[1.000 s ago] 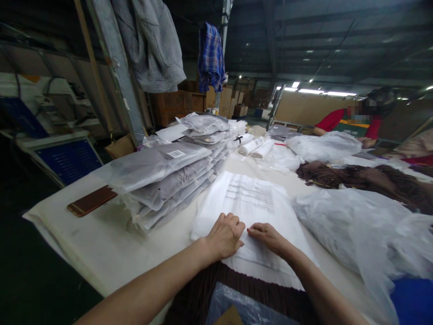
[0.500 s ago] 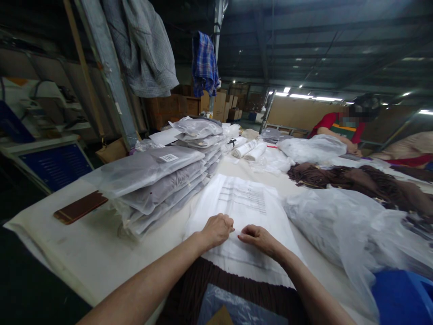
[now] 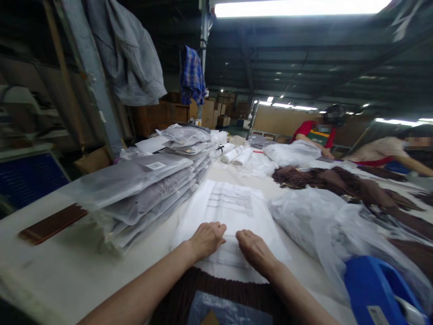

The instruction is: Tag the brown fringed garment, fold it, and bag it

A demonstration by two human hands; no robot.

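A pile of translucent white plastic bags with printed lines of text lies flat on the table in front of me. My left hand is closed at the near edge of the top bag, fingers pinched on the plastic. Just to its right, my right hand is also closed on that edge, knuckles up; its fingertips are partly hidden. Below the hands, close to my body, is a dark brown gathered garment. A small clear plastic packet with a tan piece rests on it.
At left stands a stack of bagged grey garments, beside a brown phone-like slab. To the right are a heap of clear plastic, brown garments and a blue plastic container. Two co-workers work across the table.
My right hand has moved in and closed onto the bag's near edge. My left hand stays pinched there. The view has shifted right, showing more of the blue container and a second co-worker.
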